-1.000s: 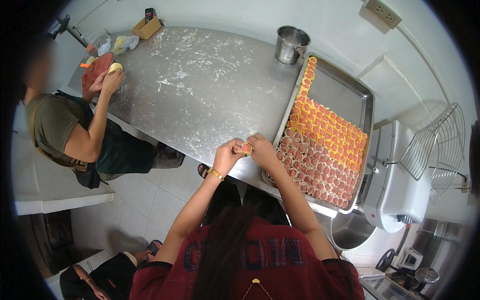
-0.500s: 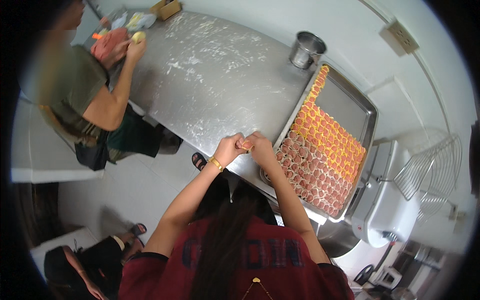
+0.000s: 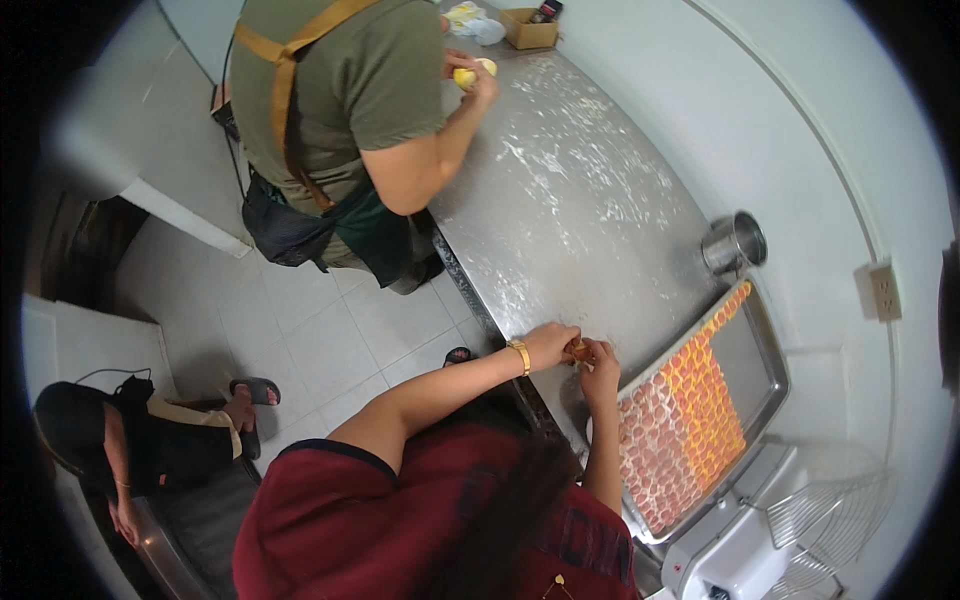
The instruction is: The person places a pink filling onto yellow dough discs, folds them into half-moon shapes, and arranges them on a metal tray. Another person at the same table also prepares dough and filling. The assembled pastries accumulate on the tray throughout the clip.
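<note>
Over the near edge of the metal table, my left hand (image 3: 551, 347), with a gold band at its wrist, has its fingers closed round a small open-topped dumpling (image 3: 578, 349). My right hand (image 3: 601, 372) pinches the same dumpling from the other side. Fingers hide most of it; an orange-pink bit shows between them. Just right of my right hand lies a large metal tray (image 3: 778, 378). Packed rows of open-topped dumplings (image 3: 668, 430) fill much of it, pale wrappers on the near left side and yellow ones beyond, all with pink filling.
Flour streaks the metal table (image 3: 560, 230). A metal pot (image 3: 735, 243) stands behind the tray, and a white machine with a wire guard (image 3: 830, 520) is at lower right. A co-worker (image 3: 350, 120) at the far left holds something yellow (image 3: 474, 76). Another person (image 3: 150, 450) is at lower left.
The view has swung left, so the table, tray and co-worker appear farther right. Both hands stay together on the dumpling. The co-worker's back now shows more fully.
</note>
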A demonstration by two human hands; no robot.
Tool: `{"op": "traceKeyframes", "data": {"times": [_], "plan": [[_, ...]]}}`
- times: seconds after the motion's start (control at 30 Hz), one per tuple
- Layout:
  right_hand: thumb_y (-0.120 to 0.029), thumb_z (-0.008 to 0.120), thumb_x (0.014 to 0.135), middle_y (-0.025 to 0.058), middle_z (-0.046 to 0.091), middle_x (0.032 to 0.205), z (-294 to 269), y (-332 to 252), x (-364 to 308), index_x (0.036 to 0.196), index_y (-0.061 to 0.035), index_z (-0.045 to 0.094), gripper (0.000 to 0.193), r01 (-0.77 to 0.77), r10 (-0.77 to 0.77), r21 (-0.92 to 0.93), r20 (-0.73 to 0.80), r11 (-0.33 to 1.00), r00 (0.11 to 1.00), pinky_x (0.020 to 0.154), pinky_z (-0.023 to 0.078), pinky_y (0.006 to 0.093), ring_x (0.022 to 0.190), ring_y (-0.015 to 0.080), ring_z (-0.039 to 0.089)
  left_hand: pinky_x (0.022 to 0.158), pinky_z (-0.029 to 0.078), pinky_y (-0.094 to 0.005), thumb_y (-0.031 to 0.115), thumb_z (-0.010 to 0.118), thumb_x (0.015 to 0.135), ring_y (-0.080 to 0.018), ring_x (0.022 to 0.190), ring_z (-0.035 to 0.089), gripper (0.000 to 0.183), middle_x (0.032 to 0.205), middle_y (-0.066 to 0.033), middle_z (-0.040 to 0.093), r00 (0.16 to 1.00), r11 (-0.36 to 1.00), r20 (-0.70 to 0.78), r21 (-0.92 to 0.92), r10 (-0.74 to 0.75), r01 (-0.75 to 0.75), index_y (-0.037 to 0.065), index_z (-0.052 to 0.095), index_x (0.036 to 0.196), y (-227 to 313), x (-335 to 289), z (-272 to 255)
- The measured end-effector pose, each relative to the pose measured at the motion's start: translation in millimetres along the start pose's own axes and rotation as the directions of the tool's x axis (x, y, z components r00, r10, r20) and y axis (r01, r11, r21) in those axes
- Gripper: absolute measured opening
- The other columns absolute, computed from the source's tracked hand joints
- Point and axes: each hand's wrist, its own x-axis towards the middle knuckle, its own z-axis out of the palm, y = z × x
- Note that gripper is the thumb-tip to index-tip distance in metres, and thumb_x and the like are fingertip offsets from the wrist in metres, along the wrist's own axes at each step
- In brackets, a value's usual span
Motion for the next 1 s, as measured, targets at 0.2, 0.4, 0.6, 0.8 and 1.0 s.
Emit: {"op": "traceKeyframes", "data": {"times": [0.2, 0.4, 0.6, 0.8, 1.0], "plan": [[-0.002, 0.066, 0.072, 0.0147, 0.057, 0.096, 13, 0, 4, 0.099, -0.0024, 0.062, 0.028, -0.025, 0.038, -0.235, 0.053, 0.972, 0.998, 0.072, 0.05, 0.0377, 0.085, 0.0312, 0.06, 0.068, 0.049, -0.0414, 0.015, 0.063, 0.077, -0.0335, 0.079, 0.064, 0.016, 0.081, -0.0166, 0.065, 0.998, 0.999, 0.066, 0.043, 0.023, -0.026, 0.004, 0.062, 0.088, -16, 3, -4], [-0.013, 0.072, 0.07, 0.0154, 0.056, 0.097, 22, -4, 3, 0.103, -0.0033, 0.061, 0.036, 0.094, -0.061, -0.372, 0.1, 0.923, 0.993, 0.072, 0.049, 0.0393, 0.087, 0.0334, 0.058, 0.073, 0.049, -0.0415, 0.012, 0.065, 0.073, -0.0337, 0.084, 0.063, 0.02, 0.087, -0.0172, 0.066, 0.994, 0.997, 0.107, -0.07, -0.009, 0.017, 0.004, 0.065, 0.092, -18, -3, -15], [-0.003, 0.068, 0.067, 0.0115, 0.057, 0.086, 30, -45, 13, 0.092, -0.0032, 0.063, 0.026, 0.116, -0.091, -0.285, 0.097, 0.951, 0.991, 0.06, 0.048, 0.0372, 0.07, 0.029, 0.057, 0.071, 0.048, -0.0401, 0.014, 0.06, 0.08, -0.029, 0.088, 0.062, 0.017, 0.088, -0.0155, 0.064, 0.955, 0.9, -0.067, -0.36, -0.288, 0.246, 0.001, 0.062, 0.091, -21, -22, -33], [0.004, 0.065, 0.066, 0.0142, 0.056, 0.09, 40, -101, 48, 0.096, 0.0001, 0.06, 0.031, 0.397, -0.358, -0.128, 0.251, 0.909, 0.899, 0.068, 0.048, 0.0379, 0.08, 0.0317, 0.059, 0.078, 0.049, -0.0329, 0.032, 0.042, 0.096, -0.0144, 0.088, 0.06, 0.03, 0.101, -0.0018, 0.06, 0.953, 0.275, 0.1, -0.944, -0.286, 0.182, 0.008, 0.055, 0.108, -27, -28, -48], [0.003, 0.063, 0.067, 0.0162, 0.056, 0.091, 57, -124, 58, 0.098, 0.0006, 0.058, 0.031, 0.496, -0.454, -0.05, 0.328, 0.867, 0.828, 0.075, 0.047, 0.0409, 0.087, 0.0356, 0.057, 0.078, 0.048, -0.0309, 0.025, 0.048, 0.095, -0.0132, 0.088, 0.06, 0.019, 0.096, 0.0, 0.062, 0.954, -0.234, -0.046, -0.965, -0.295, -0.119, 0.009, 0.058, 0.1, -73, -11, -27]]}}
